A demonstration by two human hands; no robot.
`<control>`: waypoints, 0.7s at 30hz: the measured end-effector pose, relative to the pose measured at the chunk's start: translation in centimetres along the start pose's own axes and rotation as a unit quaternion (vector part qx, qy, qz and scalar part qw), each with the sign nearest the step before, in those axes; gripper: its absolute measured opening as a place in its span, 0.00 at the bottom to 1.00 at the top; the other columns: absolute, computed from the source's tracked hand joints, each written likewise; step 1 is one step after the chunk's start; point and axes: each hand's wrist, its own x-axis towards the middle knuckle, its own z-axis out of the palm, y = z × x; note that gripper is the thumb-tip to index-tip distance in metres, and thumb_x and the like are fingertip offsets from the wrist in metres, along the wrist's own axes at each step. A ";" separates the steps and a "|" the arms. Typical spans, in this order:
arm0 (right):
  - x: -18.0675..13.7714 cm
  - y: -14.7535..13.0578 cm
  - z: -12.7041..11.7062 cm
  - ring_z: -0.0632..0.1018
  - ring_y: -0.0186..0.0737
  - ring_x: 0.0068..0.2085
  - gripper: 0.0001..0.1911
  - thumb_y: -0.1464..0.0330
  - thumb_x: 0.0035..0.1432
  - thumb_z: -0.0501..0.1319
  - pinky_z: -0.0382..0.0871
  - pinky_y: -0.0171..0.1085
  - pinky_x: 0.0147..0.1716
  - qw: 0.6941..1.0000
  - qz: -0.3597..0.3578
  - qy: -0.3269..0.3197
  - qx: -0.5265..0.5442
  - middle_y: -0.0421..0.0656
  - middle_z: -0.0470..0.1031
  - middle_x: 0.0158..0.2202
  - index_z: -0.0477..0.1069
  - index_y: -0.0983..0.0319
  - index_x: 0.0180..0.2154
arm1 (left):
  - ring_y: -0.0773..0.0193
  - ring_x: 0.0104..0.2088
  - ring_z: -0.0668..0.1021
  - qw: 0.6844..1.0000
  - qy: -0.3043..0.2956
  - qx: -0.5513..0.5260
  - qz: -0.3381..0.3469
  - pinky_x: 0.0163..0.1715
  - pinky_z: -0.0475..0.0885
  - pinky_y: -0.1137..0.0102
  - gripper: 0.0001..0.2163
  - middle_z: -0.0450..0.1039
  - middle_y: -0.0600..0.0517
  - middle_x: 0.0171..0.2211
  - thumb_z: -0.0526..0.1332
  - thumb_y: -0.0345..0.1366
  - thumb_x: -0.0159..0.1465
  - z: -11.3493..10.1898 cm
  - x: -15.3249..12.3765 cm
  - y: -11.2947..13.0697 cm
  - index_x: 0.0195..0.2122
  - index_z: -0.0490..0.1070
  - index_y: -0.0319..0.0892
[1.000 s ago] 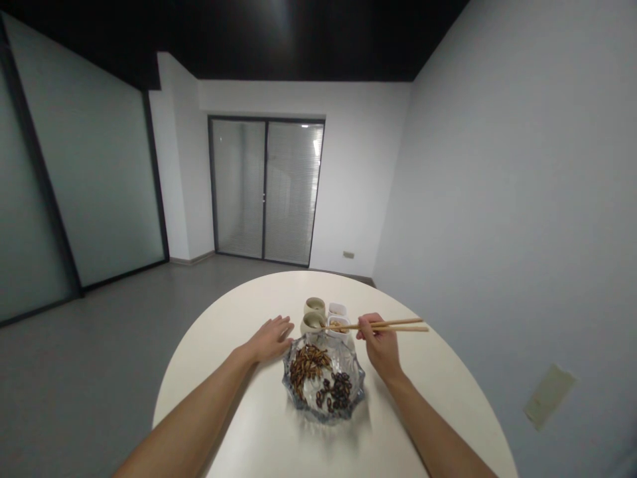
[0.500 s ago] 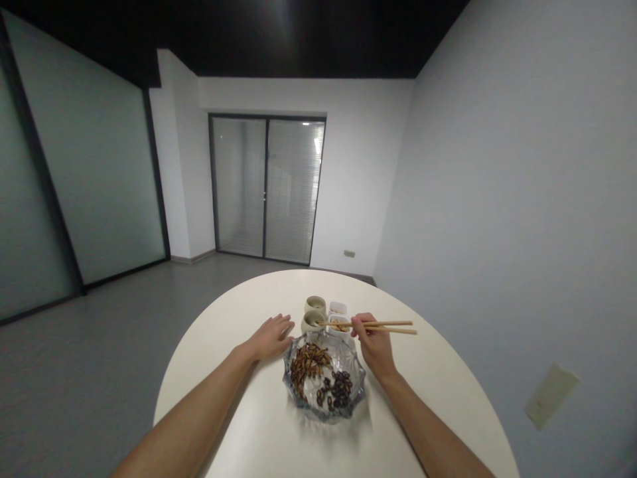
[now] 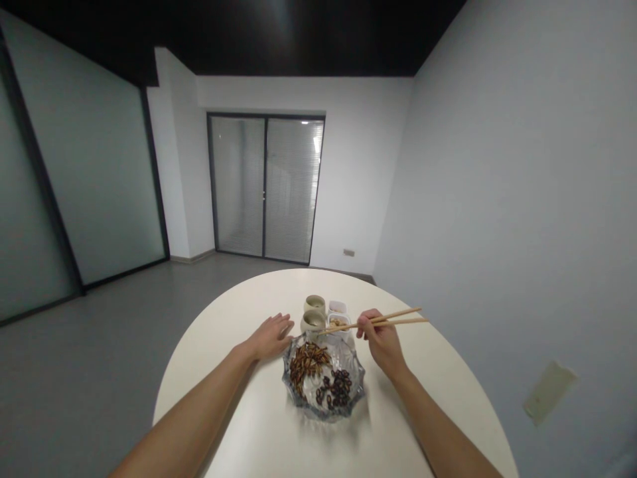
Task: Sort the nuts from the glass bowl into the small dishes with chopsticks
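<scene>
A cut-glass bowl [image 3: 303, 398] sits on the round white table [image 3: 239, 392] in front of me, holding a brown pile and a heap of dark beans. My left hand [image 3: 271, 337] lies flat on the table beside the bowl's left rim, fingers stretched out. My right hand [image 3: 381, 338] grips a pair of wooden chopsticks [image 3: 398, 318]; their tips point left over the small dishes just behind the bowl. Two round beige cups [image 3: 314, 313] and two white square cups [image 3: 338, 312] stand there in a cluster.
A grey wall runs close along the table's right side. Beyond the table lies open grey floor, with a glass sliding door at the back and frosted glass panels on the left.
My right hand drew back slightly to the right and tilted the chopsticks' rear ends upward; the tips stay over the small cups. The left hand has not moved.
</scene>
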 end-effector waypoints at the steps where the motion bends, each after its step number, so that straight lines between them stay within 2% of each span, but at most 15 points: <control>1: -0.1 -0.2 0.1 0.68 0.36 0.21 0.18 0.53 0.62 0.59 0.62 0.33 0.21 1.000 0.004 -0.017 0.009 0.38 0.69 0.18 0.68 0.59 0.27 | 0.47 0.68 0.54 1.000 0.000 0.001 0.000 0.66 0.51 0.51 0.25 0.53 0.43 0.68 0.52 0.46 0.68 0.0 0.0 0.0 0.63 0.62 0.41; 6: -0.6 -0.4 1.1 0.70 0.37 0.21 0.16 0.55 0.61 0.60 0.63 0.34 0.22 0.994 0.027 -0.104 0.034 0.37 0.70 0.18 0.69 0.59 0.29 | 0.46 0.68 0.54 1.000 -0.002 0.002 0.000 0.66 0.51 0.50 0.25 0.53 0.43 0.68 0.52 0.46 0.68 -0.4 -0.2 0.3 0.63 0.62 0.41; 9: -0.9 0.0 1.6 0.72 0.37 0.22 0.15 0.56 0.61 0.60 0.64 0.34 0.24 0.990 0.032 -0.132 0.024 0.38 0.70 0.19 0.70 0.60 0.29 | 0.46 0.68 0.54 1.000 -0.003 0.001 0.000 0.66 0.51 0.50 0.25 0.53 0.43 0.68 0.52 0.46 0.68 -0.5 -0.3 0.2 0.63 0.62 0.41; 15: -1.0 0.0 1.7 0.73 0.38 0.25 0.18 0.57 0.63 0.59 0.65 0.35 0.27 0.986 0.017 -0.166 -0.002 0.39 0.72 0.21 0.70 0.60 0.25 | 0.46 0.68 0.55 1.000 0.002 0.000 0.003 0.66 0.52 0.50 0.25 0.53 0.43 0.68 0.52 0.46 0.67 -0.2 -0.1 -0.2 0.63 0.62 0.41; 21: -0.9 -0.6 1.5 0.73 0.38 0.24 0.18 0.57 0.63 0.59 0.66 0.35 0.27 0.987 0.014 -0.158 0.006 0.39 0.72 0.20 0.71 0.60 0.25 | 0.47 0.68 0.55 1.000 0.007 0.004 0.003 0.66 0.52 0.51 0.25 0.54 0.44 0.68 0.52 0.46 0.68 0.2 0.1 -0.4 0.63 0.62 0.42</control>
